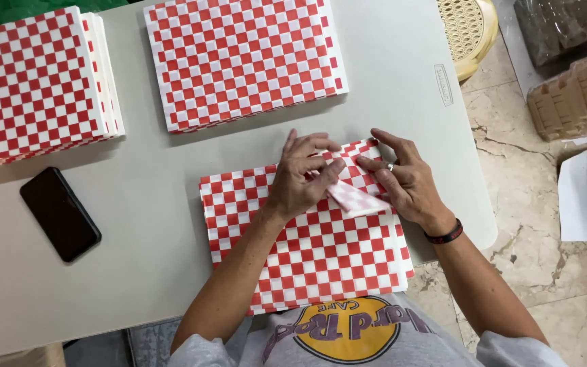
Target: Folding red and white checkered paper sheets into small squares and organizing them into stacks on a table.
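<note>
A corner of a red-and-white checked paper sheet [293, 238] is folded over by two bare hands on a pale grey table [151, 224].

The sheet lies on top of a small stack of the same paper at the near edge of the table, just in front of the person. Its far right corner is turned over, so that a paler triangular flap [356, 198] is seen between the hands. The left hand [301, 178] is laid flat on the sheet with fingers spread, the fingertips pressed on the fold. The right hand [405, 180], with a ring and a black wristband [444, 235], is pressed on the corner with fingers stretched out. Two more stacks of checked paper [242, 61] [35, 85] are placed at the far side, and a black phone [60, 214] lies to the left, well apart from the hands.
</note>
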